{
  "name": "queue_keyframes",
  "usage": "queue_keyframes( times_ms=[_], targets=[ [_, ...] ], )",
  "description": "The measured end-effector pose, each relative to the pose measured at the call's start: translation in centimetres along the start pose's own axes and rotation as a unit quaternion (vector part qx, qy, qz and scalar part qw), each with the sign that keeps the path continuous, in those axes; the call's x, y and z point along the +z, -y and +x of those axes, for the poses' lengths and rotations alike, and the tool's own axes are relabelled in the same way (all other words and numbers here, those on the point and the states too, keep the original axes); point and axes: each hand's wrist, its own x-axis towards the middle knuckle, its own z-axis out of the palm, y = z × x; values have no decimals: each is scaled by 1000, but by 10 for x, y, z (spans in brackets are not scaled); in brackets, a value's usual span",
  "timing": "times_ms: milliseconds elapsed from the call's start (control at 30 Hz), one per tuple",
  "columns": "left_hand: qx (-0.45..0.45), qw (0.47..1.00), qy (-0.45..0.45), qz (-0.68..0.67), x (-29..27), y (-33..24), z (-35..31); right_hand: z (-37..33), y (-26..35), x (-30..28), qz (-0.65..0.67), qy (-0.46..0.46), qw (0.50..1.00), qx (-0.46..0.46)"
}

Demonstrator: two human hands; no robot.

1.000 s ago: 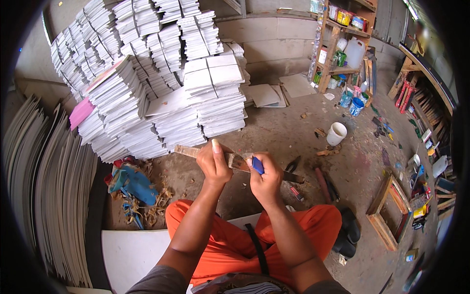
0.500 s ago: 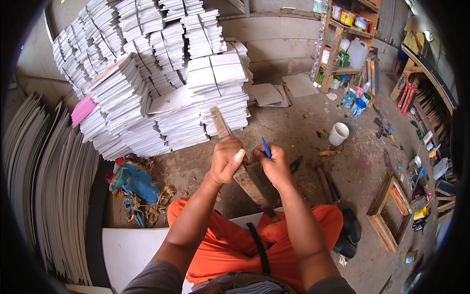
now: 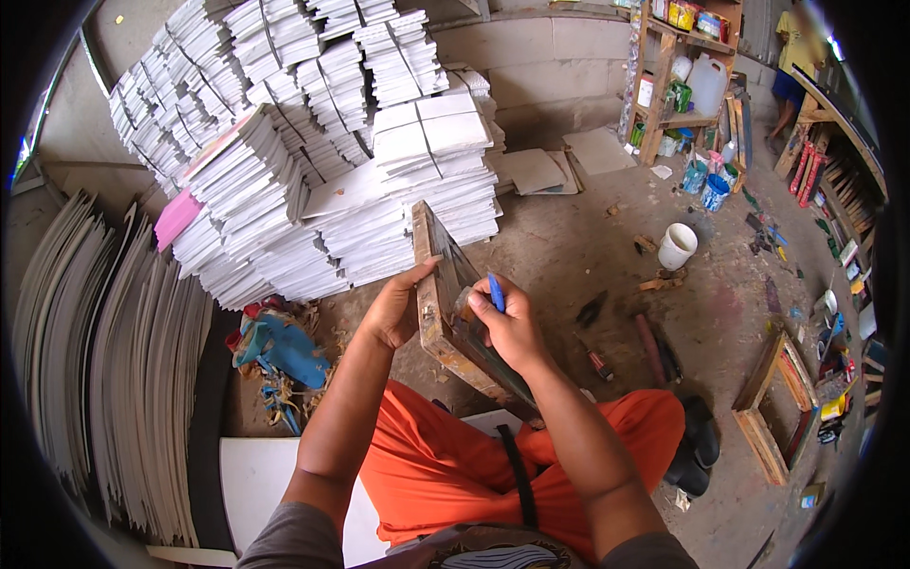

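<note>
In my fingers (image 3: 515,296) I count one wooden frame (image 3: 431,327) and one blue tool (image 3: 496,293); beyond, one white bucket (image 3: 676,248) and one other person (image 3: 794,52).

Location type: workshop. Identifying features: bare, paint-stained floor (image 3: 559,242); exposed block wall (image 3: 536,95); open wooden shelf unit (image 3: 690,121) stocked with paint containers (image 3: 681,14); paint-smeared pot (image 3: 715,195) standing near its foot; wooden frame (image 3: 761,449) lying on the floor; strapped stacks of white sheets (image 3: 436,133).
</note>
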Motion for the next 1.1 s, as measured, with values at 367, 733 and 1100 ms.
queue_keyframes(
  times_ms=[367, 733, 1100],
  targets=[
    [70, 980, 72, 171, 23, -26, 31, -4, 4, 0, -112, -17, 988, -102],
    [165, 756, -108, 625, 7, -7, 36, -3, -68, 34, -112, -87, 983, -113],
    [89, 780, -106, 610, -1, -24, 36, 44, -100, -31, -79, -121, 989, -21]
  ],
)
